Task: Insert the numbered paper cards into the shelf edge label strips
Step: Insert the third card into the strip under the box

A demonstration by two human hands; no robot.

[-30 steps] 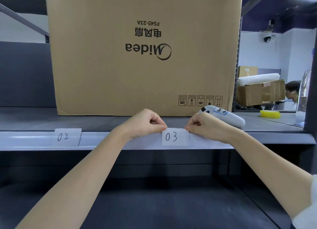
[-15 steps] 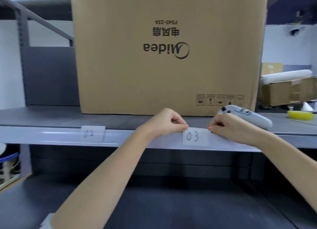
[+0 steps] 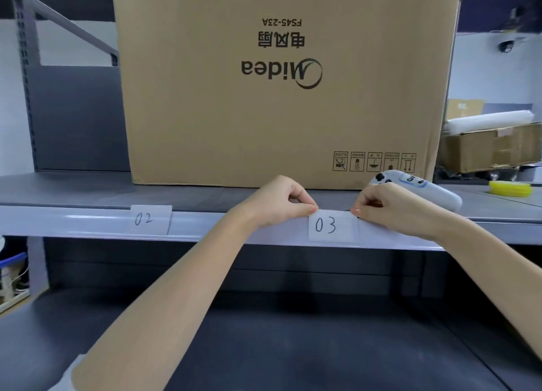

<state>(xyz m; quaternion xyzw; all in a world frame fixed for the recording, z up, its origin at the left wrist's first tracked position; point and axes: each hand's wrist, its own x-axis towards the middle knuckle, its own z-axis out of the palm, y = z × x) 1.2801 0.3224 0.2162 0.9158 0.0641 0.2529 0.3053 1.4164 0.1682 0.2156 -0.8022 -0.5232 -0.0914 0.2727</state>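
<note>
Both hands' grip pinches card 03 (image 3: 333, 225) (top corners)

A grey metal shelf (image 3: 73, 191) ran across the middle of the frame. A big brown cardboard box (image 3: 278, 97), its print upside down, stood on it at centre. At right of the box a white handheld device (image 3: 440, 195) lay on the shelf, and further right a yellow disc (image 3: 510, 187). A lower shelf (image 3: 293, 346) filled the bottom.
</note>
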